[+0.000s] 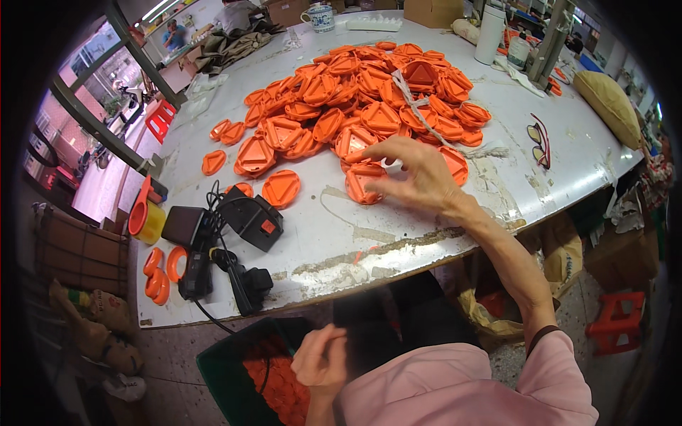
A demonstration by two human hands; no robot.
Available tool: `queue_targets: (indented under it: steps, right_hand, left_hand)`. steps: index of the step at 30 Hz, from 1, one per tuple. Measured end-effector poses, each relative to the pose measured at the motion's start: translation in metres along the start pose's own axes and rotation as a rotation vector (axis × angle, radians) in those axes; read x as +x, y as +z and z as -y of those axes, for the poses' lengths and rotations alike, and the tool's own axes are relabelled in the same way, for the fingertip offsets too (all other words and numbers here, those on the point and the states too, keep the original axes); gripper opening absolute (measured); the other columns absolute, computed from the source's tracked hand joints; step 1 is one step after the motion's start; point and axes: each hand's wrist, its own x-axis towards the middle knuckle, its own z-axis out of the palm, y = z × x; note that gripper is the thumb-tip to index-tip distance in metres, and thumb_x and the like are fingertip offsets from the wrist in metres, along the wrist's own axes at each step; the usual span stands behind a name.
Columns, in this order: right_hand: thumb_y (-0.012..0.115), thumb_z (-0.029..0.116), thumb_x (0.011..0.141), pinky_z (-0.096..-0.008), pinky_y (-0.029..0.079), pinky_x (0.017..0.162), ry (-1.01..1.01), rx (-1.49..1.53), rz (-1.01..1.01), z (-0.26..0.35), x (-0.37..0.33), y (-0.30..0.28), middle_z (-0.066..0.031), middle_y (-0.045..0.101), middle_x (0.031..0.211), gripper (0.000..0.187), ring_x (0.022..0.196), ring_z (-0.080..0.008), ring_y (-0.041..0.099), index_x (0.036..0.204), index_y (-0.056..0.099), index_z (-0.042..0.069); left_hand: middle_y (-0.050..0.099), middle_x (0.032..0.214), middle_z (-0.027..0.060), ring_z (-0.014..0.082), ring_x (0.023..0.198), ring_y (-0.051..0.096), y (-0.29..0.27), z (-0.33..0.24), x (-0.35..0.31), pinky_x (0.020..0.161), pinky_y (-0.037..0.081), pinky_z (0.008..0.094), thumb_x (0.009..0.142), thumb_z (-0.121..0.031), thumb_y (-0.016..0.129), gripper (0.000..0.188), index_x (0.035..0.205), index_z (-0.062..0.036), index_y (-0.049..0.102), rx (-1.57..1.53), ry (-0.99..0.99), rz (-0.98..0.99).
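Note:
Over the table, my right hand (423, 177) reaches to the near edge of a heap of orange plastic discs (320, 89) with raised triangular centres. Its thumb and index finger are spread apart around an orange disc (361, 186); the thumb appears to touch it. A small white band or wrap (392, 167) shows at its fingers. My left hand (320, 358) is low, in front of the table edge and beside a green crate (217, 369) that contains orange discs. Its fingers are curled in, slightly blurred, and no object shows in them.
Black power adapters (252, 219) with cables lie on the table's left, beside a yellow tape-like roll (150, 224) and small orange rings (176, 264). Glasses (540, 142) lie to the right. A white bottle (490, 34) and a mug (320, 18) stand behind. A red stool (616, 323) is lower right.

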Motion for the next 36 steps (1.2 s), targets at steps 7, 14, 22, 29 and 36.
queue_targets:
  steps: [7, 14, 22, 29, 36]
  right_hand:
    - [0.076, 0.031, 0.067, -0.0376, 0.045, 0.086, 0.046, -0.365, 0.155, 0.013, -0.009, 0.009, -0.0111, 0.054, 0.112, 0.058, 0.105, -0.0286, 0.052, 0.117, 0.056, 0.009]
    - [0.073, 0.016, 0.063, -0.0395, 0.042, 0.091, 0.036, 0.033, 0.216, 0.011, -0.010, -0.004, -0.0145, 0.054, 0.113, 0.061, 0.105, -0.0302, 0.052, 0.120, 0.055, 0.006]
    - [0.078, 0.006, 0.061, -0.0357, 0.043, 0.094, -0.185, 0.228, 0.226, 0.022, -0.010, 0.003, -0.0136, 0.053, 0.114, 0.067, 0.110, -0.0272, 0.052, 0.123, 0.055, 0.006]
    - [0.081, 0.005, 0.059, -0.0356, 0.042, 0.097, -0.149, 0.307, 0.286, 0.021, -0.009, 0.000, -0.0127, 0.051, 0.121, 0.073, 0.116, -0.0266, 0.049, 0.127, 0.053, 0.008]
    - [0.076, 0.001, 0.069, -0.0330, 0.047, 0.096, 0.207, 0.725, 0.389, 0.026, -0.011, -0.012, -0.0097, 0.052, 0.123, 0.067, 0.111, -0.0189, 0.054, 0.130, 0.047, 0.002]
  left_hand:
    - [0.063, 0.087, 0.0164, 0.0211, 0.071, 0.063, 0.054, -0.022, 0.097, 0.059, 0.052, 0.0285, 0.074, 0.011, 0.063, 0.027, 0.101, 0.0063, 0.062, 0.021, 0.108, 0.029]
    - [0.058, 0.110, 0.0180, 0.0140, 0.080, 0.061, 0.066, -0.016, 0.124, 0.065, 0.056, 0.0283, 0.083, 0.006, 0.055, 0.046, 0.128, 0.0069, 0.044, -0.258, -0.427, 0.061]
    - [0.063, 0.096, 0.0157, 0.0143, 0.077, 0.062, 0.062, -0.011, 0.130, 0.065, 0.054, 0.0257, 0.085, 0.006, 0.054, 0.045, 0.128, 0.0098, 0.041, -0.517, -0.517, 0.069]
    - [0.065, 0.088, 0.0132, 0.0140, 0.075, 0.063, 0.061, -0.006, 0.127, 0.064, 0.054, 0.0246, 0.083, 0.008, 0.055, 0.040, 0.123, 0.0097, 0.047, -0.471, -0.469, 0.024]
    - [0.065, 0.085, 0.0111, 0.0110, 0.069, 0.062, 0.064, -0.010, 0.122, 0.061, 0.052, 0.0216, 0.083, 0.006, 0.059, 0.036, 0.118, 0.0095, 0.053, -0.415, -0.464, -0.050]
